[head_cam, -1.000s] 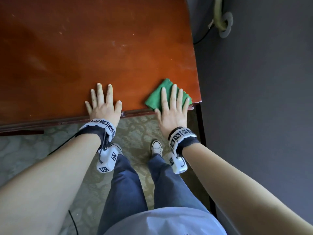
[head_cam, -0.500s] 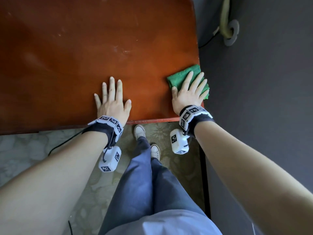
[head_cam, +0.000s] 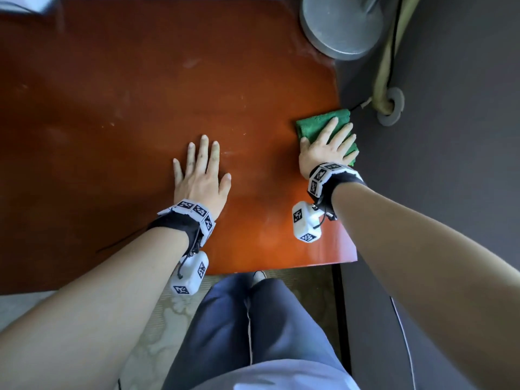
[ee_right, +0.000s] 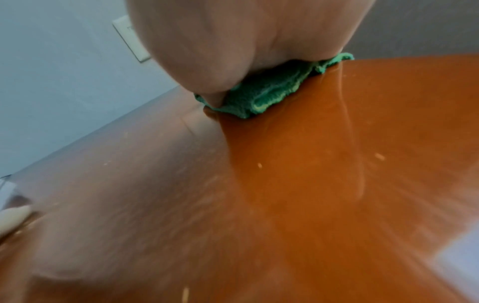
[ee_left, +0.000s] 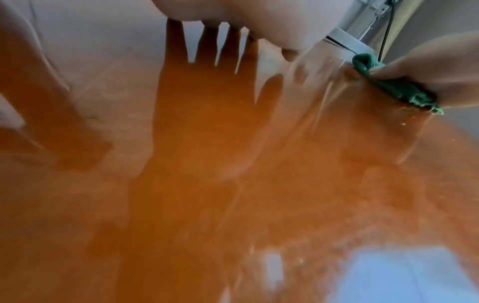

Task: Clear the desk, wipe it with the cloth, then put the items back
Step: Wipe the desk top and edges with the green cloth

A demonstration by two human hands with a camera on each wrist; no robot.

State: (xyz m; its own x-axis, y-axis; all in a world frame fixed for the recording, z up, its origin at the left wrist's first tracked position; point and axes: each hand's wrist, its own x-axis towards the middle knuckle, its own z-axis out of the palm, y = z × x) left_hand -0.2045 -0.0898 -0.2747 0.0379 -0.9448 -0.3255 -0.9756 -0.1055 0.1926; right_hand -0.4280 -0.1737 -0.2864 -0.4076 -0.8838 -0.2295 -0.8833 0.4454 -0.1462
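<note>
Nearest the person, the front stretch of the glossy reddish-brown wooden tabletop (head_cam: 135, 114) carries nothing but the two hands, so the clearing step looks done and the job appears to be in its wiping stage; small pale specks show on the wood in the right wrist view, which suggests the wiping is not finished, and putting the items back is yet to come. The left hand (head_cam: 201, 175) lies palm down and flat on the wood near the middle, fingers straight and slightly spread, thumb out to the side, holding nothing; it seems to be bracing the body. Further out and to the right, the right hand (head_cam: 326, 152) presses flat on the folded green terry cloth (head_cam: 312, 125), fingers extended over it and angled toward the far right, without curling round it. The cloth lies at the right edge of the tabletop, part of it seeming to overhang that edge, and the right wrist view shows the heel of the hand bearing down on the cloth's bunched folds. Beyond the cloth, at the far right corner, a round grey metal base (head_cam: 340, 23) stands on the wood, so at least that object has not been cleared. A blurred pale object (head_cam: 25, 4) sits at the far left edge.
</note>
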